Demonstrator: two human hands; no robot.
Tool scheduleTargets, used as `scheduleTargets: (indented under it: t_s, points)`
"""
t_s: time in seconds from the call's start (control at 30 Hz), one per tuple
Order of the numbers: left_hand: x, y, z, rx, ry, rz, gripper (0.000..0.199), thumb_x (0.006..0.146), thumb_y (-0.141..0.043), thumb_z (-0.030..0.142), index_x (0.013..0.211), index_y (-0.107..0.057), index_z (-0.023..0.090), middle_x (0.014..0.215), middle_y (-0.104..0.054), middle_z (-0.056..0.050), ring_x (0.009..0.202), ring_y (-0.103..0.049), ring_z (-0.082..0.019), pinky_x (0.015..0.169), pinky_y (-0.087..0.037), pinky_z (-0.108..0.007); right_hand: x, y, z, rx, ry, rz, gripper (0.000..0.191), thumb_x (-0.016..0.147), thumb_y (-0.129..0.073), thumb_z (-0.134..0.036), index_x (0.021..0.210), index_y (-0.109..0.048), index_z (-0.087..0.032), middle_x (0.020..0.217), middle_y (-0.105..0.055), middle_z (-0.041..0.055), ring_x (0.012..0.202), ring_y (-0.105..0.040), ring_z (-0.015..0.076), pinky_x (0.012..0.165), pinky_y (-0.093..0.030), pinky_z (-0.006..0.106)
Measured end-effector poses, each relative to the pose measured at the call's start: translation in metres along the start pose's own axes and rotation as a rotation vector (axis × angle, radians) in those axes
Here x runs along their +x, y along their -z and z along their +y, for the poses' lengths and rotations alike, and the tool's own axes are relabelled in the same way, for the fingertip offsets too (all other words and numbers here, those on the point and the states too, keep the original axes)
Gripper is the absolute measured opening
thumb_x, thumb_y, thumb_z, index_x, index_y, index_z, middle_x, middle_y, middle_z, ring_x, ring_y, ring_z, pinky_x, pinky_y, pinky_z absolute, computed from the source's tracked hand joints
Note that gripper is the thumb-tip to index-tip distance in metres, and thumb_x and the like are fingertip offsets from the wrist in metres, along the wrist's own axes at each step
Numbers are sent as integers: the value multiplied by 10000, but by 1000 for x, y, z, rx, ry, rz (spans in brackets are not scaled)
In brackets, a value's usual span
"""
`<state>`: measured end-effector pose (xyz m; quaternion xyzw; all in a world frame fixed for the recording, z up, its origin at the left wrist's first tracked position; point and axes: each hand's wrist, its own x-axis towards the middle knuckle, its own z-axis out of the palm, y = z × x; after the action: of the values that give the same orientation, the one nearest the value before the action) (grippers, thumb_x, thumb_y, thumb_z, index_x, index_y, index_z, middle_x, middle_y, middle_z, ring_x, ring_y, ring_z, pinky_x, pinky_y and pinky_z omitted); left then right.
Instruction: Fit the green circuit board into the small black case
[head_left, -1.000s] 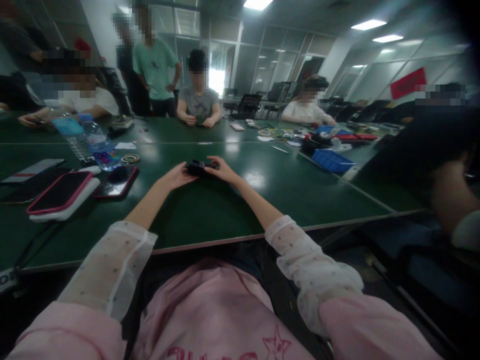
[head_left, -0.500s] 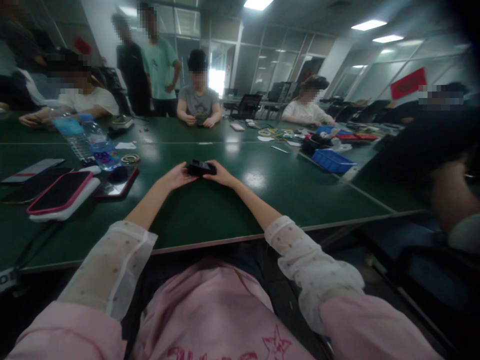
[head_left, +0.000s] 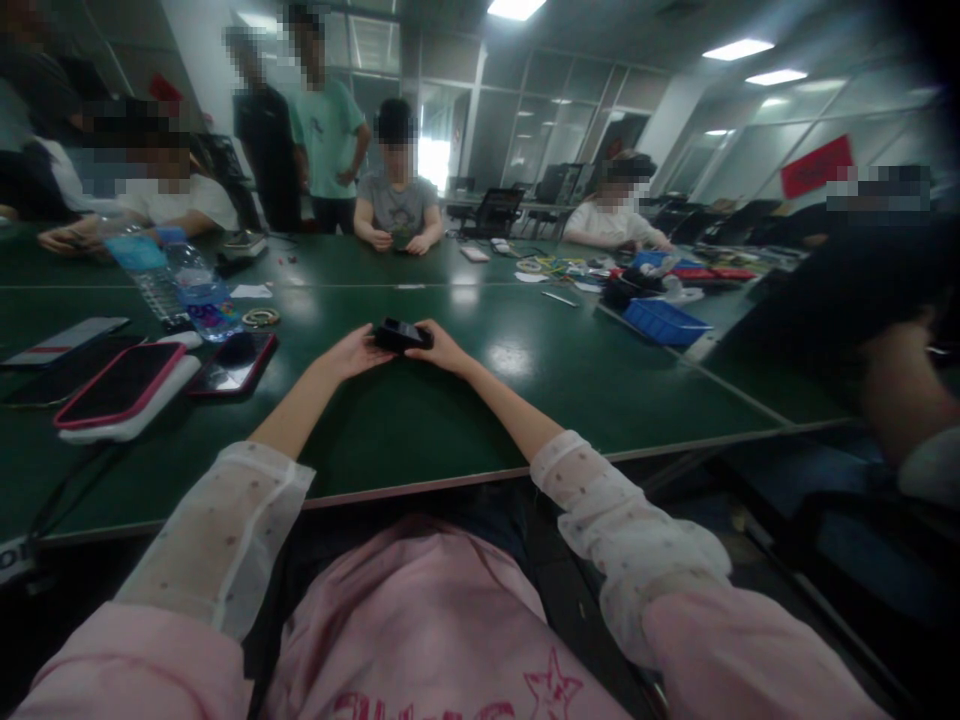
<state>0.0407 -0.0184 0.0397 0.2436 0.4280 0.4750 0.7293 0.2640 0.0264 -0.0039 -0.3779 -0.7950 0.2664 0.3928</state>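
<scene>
A small black object is held between my two hands, low over the green table. My left hand grips its left end, with the fingers partly behind and under it. At the right end, my right hand has its thumb and fingers closed on the same object. What exactly the object is cannot be made out. Both forearms reach forward over the table's near edge.
Phones, a phone with a red edge and two water bottles are at the left. A tape ring lies near them. Right of centre is a blue basket beside cluttered cables. Several people surround the table.
The black object is tilted slightly differently between my hands. My arms have hardly moved.
</scene>
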Motion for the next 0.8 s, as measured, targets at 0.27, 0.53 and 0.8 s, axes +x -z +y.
scheduleTargets:
  t_s: [0.27,0.53,0.8]
  points:
    - [-1,0,0,-29,9,-12,446,1047,-414,347,1425,-438,112,1033,-710,-190,931,-742,-264,861,-606,-379,-1,0,-2,15,-20,3,678,669,-810,-515,1208,-533,-210,1151,-626,82,1078,-622,285,992,-488,516]
    - [0,0,0,28,-9,1,452,1051,-408,354,1412,-458,87,1010,-712,-187,903,-739,-256,833,-608,-357,-1,1,-9,26,-44,8,676,650,-825,-476,1193,-549,-183,1135,-622,86,1078,-615,282,1008,-476,499]
    - [5,4,1,3,10,-36,445,1050,-401,363,1412,-456,110,997,-717,-184,882,-752,-264,815,-618,-370,-1,5,-11,62,-33,22,672,642,-821,-500,1181,-543,-210,1114,-628,60,1054,-615,269,1011,-473,500]
